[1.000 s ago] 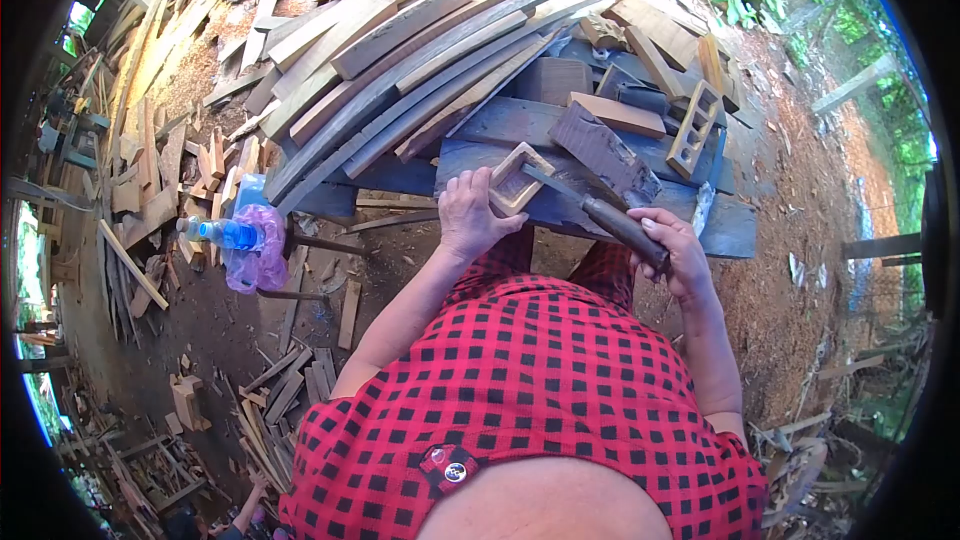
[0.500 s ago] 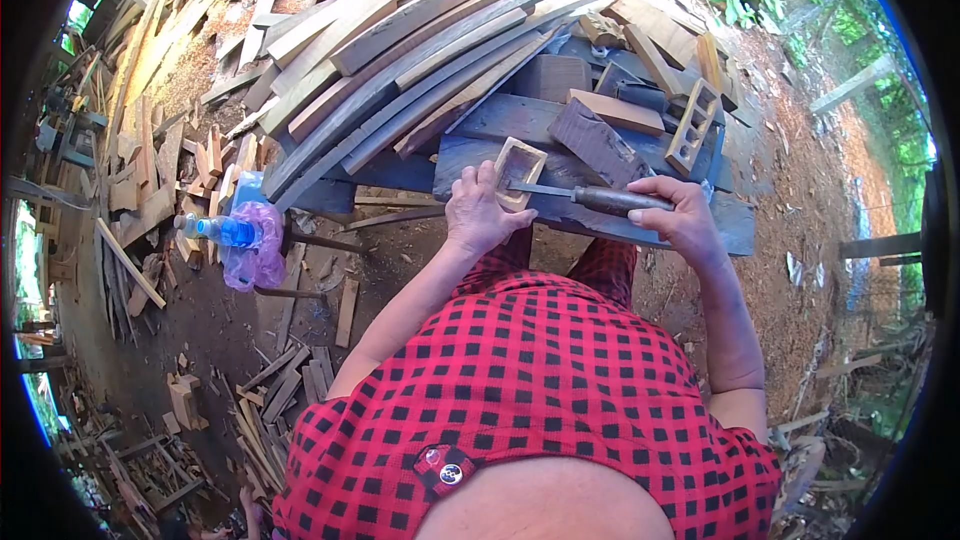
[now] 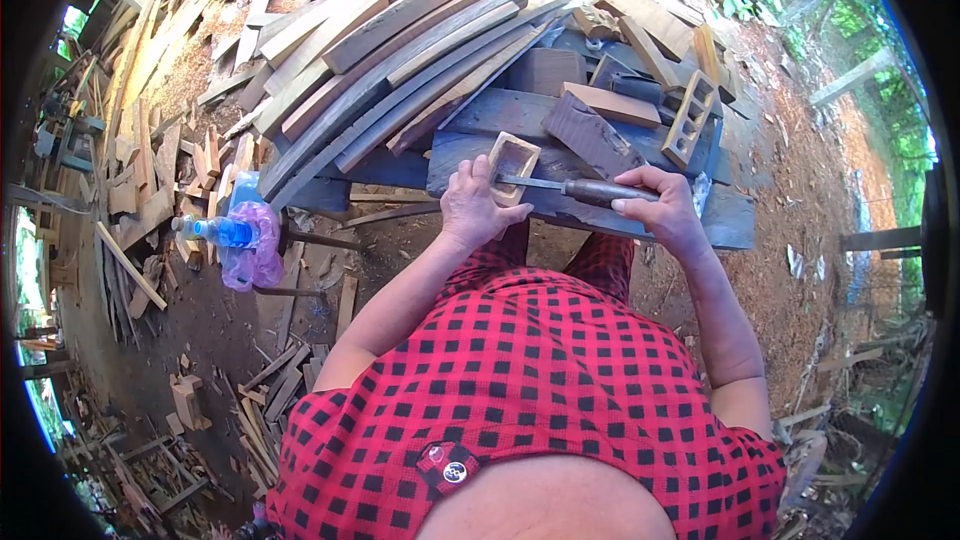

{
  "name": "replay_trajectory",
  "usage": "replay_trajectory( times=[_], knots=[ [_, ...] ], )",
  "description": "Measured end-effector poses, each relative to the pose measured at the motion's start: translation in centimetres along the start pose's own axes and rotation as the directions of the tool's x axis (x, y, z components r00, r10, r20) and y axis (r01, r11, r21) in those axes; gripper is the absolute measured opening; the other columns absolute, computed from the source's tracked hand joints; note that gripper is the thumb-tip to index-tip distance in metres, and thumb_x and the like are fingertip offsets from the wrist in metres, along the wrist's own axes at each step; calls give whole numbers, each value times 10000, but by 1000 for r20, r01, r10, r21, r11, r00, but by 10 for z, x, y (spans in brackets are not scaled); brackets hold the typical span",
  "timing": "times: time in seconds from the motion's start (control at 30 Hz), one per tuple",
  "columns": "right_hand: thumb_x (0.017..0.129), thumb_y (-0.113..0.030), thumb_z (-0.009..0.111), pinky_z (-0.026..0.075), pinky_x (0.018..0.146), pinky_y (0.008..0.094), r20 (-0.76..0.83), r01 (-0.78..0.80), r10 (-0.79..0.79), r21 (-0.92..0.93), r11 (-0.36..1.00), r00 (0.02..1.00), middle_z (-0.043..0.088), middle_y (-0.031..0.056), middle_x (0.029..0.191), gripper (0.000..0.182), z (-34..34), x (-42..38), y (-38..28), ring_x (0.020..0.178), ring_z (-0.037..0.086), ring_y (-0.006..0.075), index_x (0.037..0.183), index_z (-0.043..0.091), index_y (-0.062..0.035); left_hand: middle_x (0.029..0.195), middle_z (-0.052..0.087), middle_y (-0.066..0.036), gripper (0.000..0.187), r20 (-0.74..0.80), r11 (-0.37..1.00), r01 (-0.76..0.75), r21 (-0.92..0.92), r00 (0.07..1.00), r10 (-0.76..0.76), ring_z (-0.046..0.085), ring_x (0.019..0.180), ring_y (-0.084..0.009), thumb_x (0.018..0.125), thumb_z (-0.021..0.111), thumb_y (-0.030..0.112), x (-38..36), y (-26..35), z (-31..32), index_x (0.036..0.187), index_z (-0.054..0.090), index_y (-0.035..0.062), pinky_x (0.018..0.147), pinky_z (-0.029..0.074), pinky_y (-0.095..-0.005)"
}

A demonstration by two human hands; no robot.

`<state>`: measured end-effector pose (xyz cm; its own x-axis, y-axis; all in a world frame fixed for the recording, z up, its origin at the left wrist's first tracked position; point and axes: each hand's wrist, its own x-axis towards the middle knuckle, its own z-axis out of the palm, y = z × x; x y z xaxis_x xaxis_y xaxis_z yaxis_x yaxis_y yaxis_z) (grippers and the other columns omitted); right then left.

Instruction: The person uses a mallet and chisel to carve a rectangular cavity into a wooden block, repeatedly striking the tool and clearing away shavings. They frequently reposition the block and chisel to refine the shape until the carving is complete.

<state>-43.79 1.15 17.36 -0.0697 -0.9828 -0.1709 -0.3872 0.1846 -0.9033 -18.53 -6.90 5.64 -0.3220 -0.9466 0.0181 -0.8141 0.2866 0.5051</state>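
Observation:
My left hand (image 3: 472,206) grips a small open wooden frame (image 3: 513,166) and holds it tilted on edge on the dark blue-grey bench (image 3: 735,222). My right hand (image 3: 660,206) is closed around the dark wooden handle of a chisel (image 3: 580,190). The chisel lies nearly level, and its metal blade points left and meets the lower side of the frame, right beside my left thumb. Both hands sit at the bench's near edge, above my red and black checked shirt.
Long curved planks (image 3: 400,50) are stacked on the bench's left and far side. A dark block (image 3: 590,135), a pale slat (image 3: 610,103) and a slotted wooden piece (image 3: 690,120) lie behind the hands. A water bottle with a purple bag (image 3: 235,235) stands left. Offcuts litter the ground.
My right hand swung the chisel from a steep diagonal to nearly level and moved up and left toward the frame. My left hand tipped the frame up from flat onto its edge.

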Motion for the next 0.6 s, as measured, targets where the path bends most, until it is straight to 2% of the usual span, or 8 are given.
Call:
replay_trajectory(
  times=[0.07, 0.13, 0.27, 0.3, 0.37, 0.43, 0.5, 0.6],
  knots=[
    [727, -121, 733, 418, 568, 204, -14, -4, 4, 2, 1000, 1000, 629, 0, 792, 306, 0, 0, -2, 641, 529, 47, 1002, 674, 0, 1093, 482, -174, 972, -18, 1000, -25, -3, 1000, 25, 542, 1012, -352, 570, 812, 564, 1, -1, 0, 1263, 413, 11, 863, 481, -450],
    [706, -126, 740, 455, 698, 253, -11, -58, 58, -32, 998, 998, 646, 30, 801, 316, -1, -2, -5, 749, 579, 97, 972, 672, 30, 1091, 481, -175, 964, -11, 999, -44, -11, 999, 44, 541, 1018, -355, 569, 815, 560, 1, -5, -2, 1252, 418, 7, 860, 483, -451],
    [693, -130, 745, 451, 671, 247, 4, -5, 5, -28, 1000, 1000, 643, 35, 785, 318, -8, 15, -8, 716, 572, 91, 965, 676, 19, 1092, 471, -182, 960, -50, 999, -30, -9, 998, 30, 540, 1034, -368, 566, 815, 583, -4, -3, 3, 1215, 415, -1, 841, 492, -460],
    [689, -140, 750, 428, 602, 232, 15, 11, -10, -25, 1000, 1000, 635, 25, 750, 311, -10, 22, -9, 656, 552, 77, 951, 678, 11, 1092, 471, -182, 960, -52, 999, -37, -6, 998, 37, 540, 1034, -368, 566, 815, 583, -4, -1, 7, 1215, 415, -1, 841, 492, -460],
    [679, -159, 760, 381, 465, 204, 42, 40, -39, -21, 999, 998, 620, 5, 680, 299, -13, 35, -12, 535, 511, 49, 924, 683, -6, 1101, 461, -188, 971, -118, 979, 94, -179, 986, -116, 538, 1035, -376, 564, 803, 623, -4, 3, 17, 1192, 400, 1, 829, 494, -470],
    [671, -167, 769, 385, 468, 207, 42, 14, -12, -41, 999, 999, 631, 4, 688, 288, -17, 44, -20, 540, 519, 45, 897, 690, -8, 1100, 451, -193, 962, -171, 983, 60, -176, 981, -91, 549, 1002, -390, 577, 780, 654, -4, 0, 22, 1169, 387, 6, 816, 494, -483],
    [671, -119, 765, 465, 611, 239, 86, -3, 12, -115, 993, 996, 652, 53, 716, 218, -21, 52, -28, 665, 596, 92, 834, 693, 6, 1118, 463, -202, 924, -78, 988, 99, -122, 991, -109, 563, 995, -394, 603, 767, 649, -3, 4, 13, 1155, 400, 5, 807, 497, -490],
    [657, -109, 786, 473, 620, 255, 141, 41, -39, -8, 999, 989, 652, 46, 713, 206, -21, 68, -18, 679, 597, 91, 811, 705, 2, 1103, 482, -197, 994, -134, 987, 50, -151, 988, -70, 551, 990, -391, 580, 755, 689, -3, -4, 21, 1205, 403, 1, 803, 487, -480]
  ],
)
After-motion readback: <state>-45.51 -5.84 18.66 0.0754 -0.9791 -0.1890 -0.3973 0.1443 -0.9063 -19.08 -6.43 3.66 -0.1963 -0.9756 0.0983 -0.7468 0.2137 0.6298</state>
